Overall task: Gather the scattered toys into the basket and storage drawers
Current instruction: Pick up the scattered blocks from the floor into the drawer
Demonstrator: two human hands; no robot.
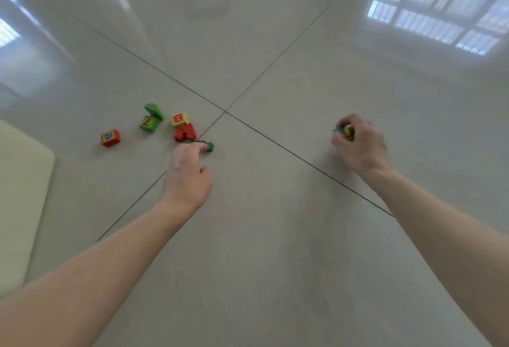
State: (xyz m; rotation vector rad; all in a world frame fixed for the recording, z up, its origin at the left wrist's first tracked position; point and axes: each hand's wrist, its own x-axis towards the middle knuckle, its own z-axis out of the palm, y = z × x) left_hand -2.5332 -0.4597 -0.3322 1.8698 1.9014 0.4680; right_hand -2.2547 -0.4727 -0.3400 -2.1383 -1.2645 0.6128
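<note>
Toy blocks lie scattered on the glossy tiled floor (pixel 275 209). A red cube with a "3" (pixel 110 137) sits furthest left. Right of it are a green cube with a "7" (pixel 149 123), a green wedge (pixel 154 110) leaning on it, a yellow cube with a "B" (pixel 179 119) and a red shaped piece (pixel 186 133). My left hand (pixel 187 175) reaches to a small green piece (pixel 209 146), fingertips touching it. Far to the right, my right hand (pixel 360 145) grips small toys, one yellow (pixel 348 129) with a blue edge showing. No basket or drawers are in view.
A pale cream mat or cushion (pixel 22 195) covers the floor at the left edge. Dark grout lines cross near the middle of the floor. Window reflections shine on the tiles at the top right.
</note>
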